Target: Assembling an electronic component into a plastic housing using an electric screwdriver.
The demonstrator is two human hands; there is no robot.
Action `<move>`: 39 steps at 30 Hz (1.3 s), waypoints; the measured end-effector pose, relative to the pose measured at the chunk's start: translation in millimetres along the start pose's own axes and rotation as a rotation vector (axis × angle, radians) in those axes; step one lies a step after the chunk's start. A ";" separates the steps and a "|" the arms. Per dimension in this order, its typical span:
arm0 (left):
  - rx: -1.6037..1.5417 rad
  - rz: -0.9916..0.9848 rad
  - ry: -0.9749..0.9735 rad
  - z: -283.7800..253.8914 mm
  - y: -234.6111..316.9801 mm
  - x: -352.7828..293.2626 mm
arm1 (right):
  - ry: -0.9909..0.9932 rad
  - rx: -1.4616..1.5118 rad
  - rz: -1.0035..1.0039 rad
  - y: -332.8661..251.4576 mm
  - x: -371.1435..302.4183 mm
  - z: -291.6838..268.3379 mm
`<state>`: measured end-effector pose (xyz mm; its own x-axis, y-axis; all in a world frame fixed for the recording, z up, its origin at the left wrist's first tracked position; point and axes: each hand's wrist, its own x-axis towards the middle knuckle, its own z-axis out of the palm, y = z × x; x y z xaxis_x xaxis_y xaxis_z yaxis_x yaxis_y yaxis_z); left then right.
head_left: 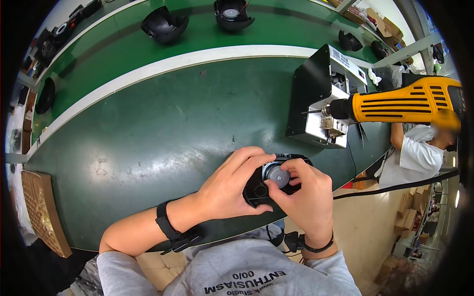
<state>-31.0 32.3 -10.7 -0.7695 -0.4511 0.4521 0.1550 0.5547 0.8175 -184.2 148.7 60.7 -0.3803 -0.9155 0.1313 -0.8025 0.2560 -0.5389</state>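
A black curved plastic housing (256, 190) lies at the near edge of the green table. My left hand (234, 183) is wrapped round its left side, with the index finger along the far rim and the thumb at the near side. A round grey speaker (279, 176) with a metal rim sits in the housing's opening. My right hand (308, 192) pinches this speaker between thumb and fingers. The fingers hide part of the housing's right side.
A yellow electric screwdriver (395, 106) extends in from the right, before a black and silver screw feeder (321, 98). Black housings (164, 25) stand on the green far strip (197, 29) behind a white rail. A cardboard tray (45, 212) lies at left; a seated person (419, 153) is at right.
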 end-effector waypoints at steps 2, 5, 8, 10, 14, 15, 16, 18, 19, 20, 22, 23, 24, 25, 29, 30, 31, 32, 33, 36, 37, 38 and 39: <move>-0.008 -0.007 -0.001 -0.9 -0.7 1.3 | 0.021 -0.006 -0.006 2.5 0.6 3.8; -0.013 -0.010 -0.002 -0.6 -1.5 0.4 | 0.033 -0.003 -0.010 2.6 1.1 4.8; -0.025 -0.015 -0.008 -0.3 -1.5 -0.5 | 0.025 0.015 -0.007 1.7 0.7 4.1; -0.039 -0.022 -0.016 -0.3 -1.4 -0.3 | 0.027 0.022 -0.006 2.6 0.4 4.4; -0.034 -0.010 -0.012 -0.3 -1.5 -0.3 | 0.042 0.018 -0.020 4.0 0.0 5.5; -0.034 -0.009 -0.011 -0.3 -1.5 -0.7 | 0.042 0.014 -0.018 3.8 -0.1 5.7; -0.034 -0.009 -0.011 -0.4 -1.3 -0.7 | 0.042 0.013 -0.017 3.8 0.0 5.7; -0.026 0.000 -0.007 -0.7 -0.6 -1.1 | 0.042 0.014 -0.025 3.8 -0.4 6.1; -0.026 0.001 -0.006 -0.7 0.0 -1.0 | 0.043 0.013 -0.026 4.0 -0.5 6.2; -0.028 -0.003 -0.002 -0.6 0.6 -0.9 | 0.049 0.013 -0.030 4.3 -0.9 6.6; -0.031 -0.006 0.001 -0.7 1.1 -0.9 | 0.058 0.012 -0.033 4.8 -1.9 6.7; -0.028 -0.005 -0.012 -0.6 0.7 -0.9 | 0.058 0.021 -0.039 5.2 -2.6 6.6; -0.026 -0.005 -0.026 -0.5 0.5 -0.9 | 0.059 0.029 -0.044 5.5 -3.5 6.2; -0.029 -0.005 -0.032 0.1 0.2 -1.3 | 0.061 0.030 -0.038 4.2 -4.2 4.9; 0.123 -0.001 -0.076 0.5 0.8 -0.9 | 0.026 0.128 -0.008 4.0 -4.1 -13.6; 0.151 -0.022 -0.075 -0.8 2.2 -0.4 | 0.042 0.158 -0.081 7.9 -2.9 -19.5; 0.169 -0.031 -0.087 -1.7 4.1 1.3 | 0.083 0.205 -0.056 9.6 -1.8 -26.0; 0.158 -0.028 -0.106 -1.3 4.5 1.6 | 0.122 0.222 -0.052 11.6 -0.9 -32.9; 0.174 -0.028 -0.103 -0.6 4.5 1.2 | 0.168 0.245 -0.008 13.5 -1.6 -36.9; 0.192 -0.024 -0.109 1.7 3.0 2.4 | 0.257 0.278 0.051 26.8 -2.3 -40.4; 0.179 -0.032 -0.103 1.9 4.1 3.0 | 0.265 0.263 0.032 31.5 -3.7 -41.9; 0.166 -0.041 -0.095 2.5 4.9 4.1 | 0.272 0.246 0.013 35.0 -5.0 -42.9; 0.163 -0.043 -0.104 3.4 5.4 6.0 | 0.274 0.249 0.023 34.6 -5.1 -44.2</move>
<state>-36.9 34.9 -4.9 -0.8347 -0.4066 0.3715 0.0246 0.6462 0.7627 -230.3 175.9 78.1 -0.5329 -0.7848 0.3165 -0.6688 0.1616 -0.7256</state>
